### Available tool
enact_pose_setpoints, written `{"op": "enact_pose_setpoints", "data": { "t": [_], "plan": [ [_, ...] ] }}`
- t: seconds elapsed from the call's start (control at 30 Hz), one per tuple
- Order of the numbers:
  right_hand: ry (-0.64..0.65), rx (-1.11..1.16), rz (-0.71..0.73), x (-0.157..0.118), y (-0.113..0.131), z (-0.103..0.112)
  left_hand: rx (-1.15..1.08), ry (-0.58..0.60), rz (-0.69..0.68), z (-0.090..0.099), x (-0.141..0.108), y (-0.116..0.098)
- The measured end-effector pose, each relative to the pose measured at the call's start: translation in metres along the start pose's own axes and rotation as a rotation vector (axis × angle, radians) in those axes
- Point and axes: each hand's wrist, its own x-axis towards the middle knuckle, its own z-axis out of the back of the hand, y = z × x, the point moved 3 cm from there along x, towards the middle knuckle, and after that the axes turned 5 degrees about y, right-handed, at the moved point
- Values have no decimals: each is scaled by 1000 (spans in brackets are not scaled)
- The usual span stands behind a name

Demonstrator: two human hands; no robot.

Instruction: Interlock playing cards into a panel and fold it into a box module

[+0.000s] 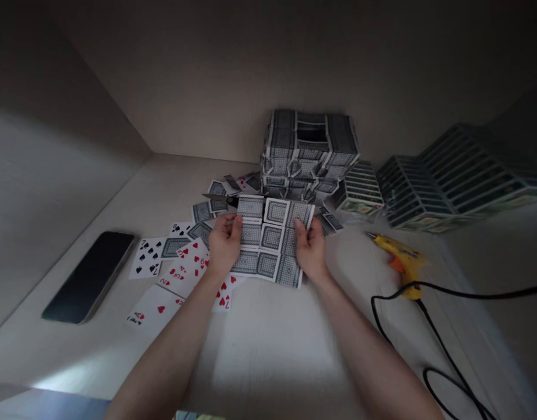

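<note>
My left hand [225, 245] pinching left edge of playing-card panel [272, 238], thumb on top; my right hand [312, 248] gripping right edge, thumb over patterned backs; panel spanning between both sets of fingers; just beyond fingertips, card-built box [309, 157] with gap in its top; left of left fingers, loose face-up cards [185, 274], ace of hearts [152, 309] nearest me; farther left, black smartphone [88, 277]; right of right fingers, yellow hot-glue gun [406, 265], black cord [487, 297] trailing; beyond it, stacked card boxes [408, 189].
</note>
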Motion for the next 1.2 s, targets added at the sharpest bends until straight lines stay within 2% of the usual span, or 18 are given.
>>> {"op": "enact_pose_setpoints", "data": {
  "t": [0.4, 0.87, 1.2],
  "plan": [
    [-58, 58, -44, 0, 3, -3, -71, -6, 3, -2, -1, -1],
    [-75, 62, -11, -2, 2, -3, -36, -33, -5, 0, -1, 2],
    [-9, 48, -35, 3, -1, -3, -46, -22, -3, -1, -2, 1]
  ]
}}
